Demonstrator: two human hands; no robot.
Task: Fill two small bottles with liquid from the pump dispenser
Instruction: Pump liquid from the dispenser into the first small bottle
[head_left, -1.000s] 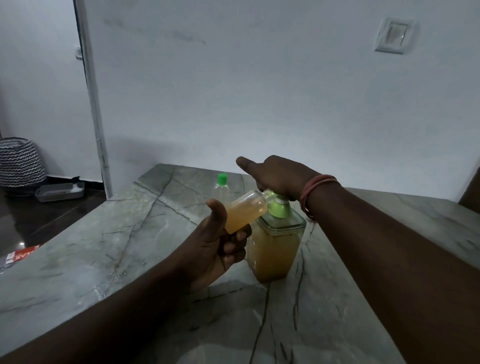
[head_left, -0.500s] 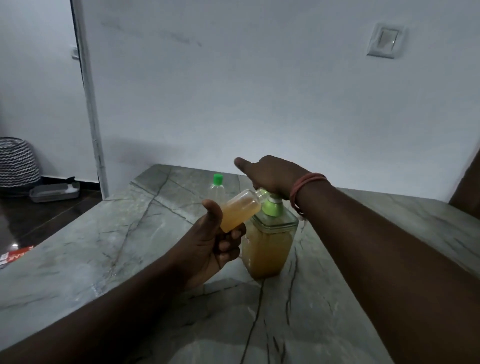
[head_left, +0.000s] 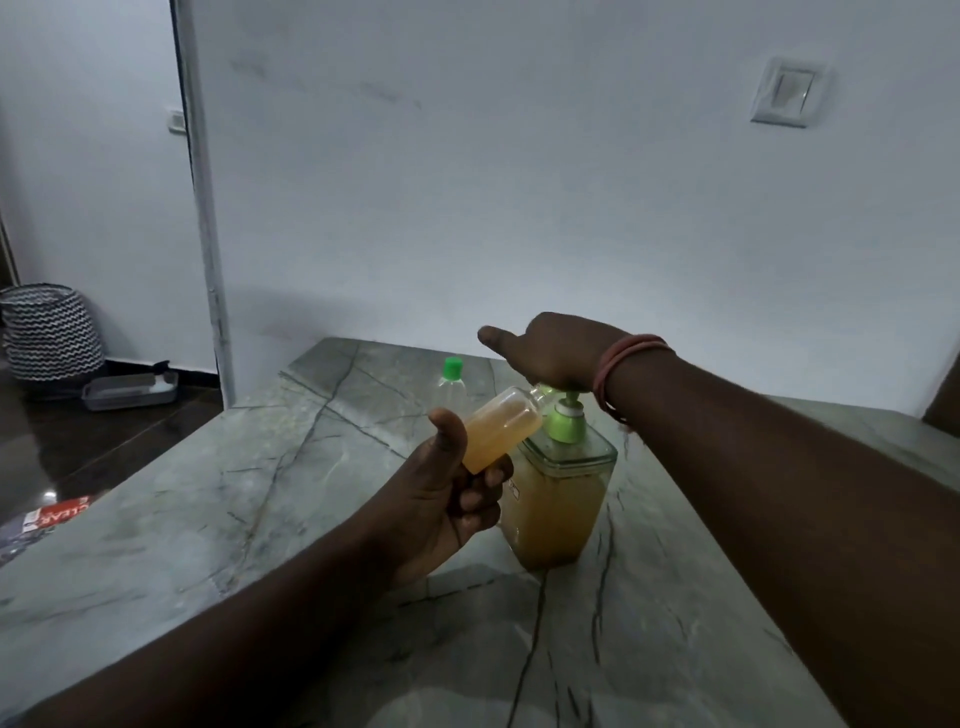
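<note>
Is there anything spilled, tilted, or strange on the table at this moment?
No spill shows on the table. Only the small bottle is tilted, because the left hand holds it against the pump dispenser, which the right hand presses. The capped bottle stands upright behind.

Small clear plastic bottle (head_left: 497, 435) of amber liquid, tilted, mouth at green pump spout. Square clear amber-filled pump dispenser (head_left: 558, 501) upright on table. Green-capped clear small bottle (head_left: 451, 382) standing behind.

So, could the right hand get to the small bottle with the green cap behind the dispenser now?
Probably yes. The right hand rests on the pump head, and the capped bottle stands just beyond on bare table, nothing between. It must leave the pump first.
</note>
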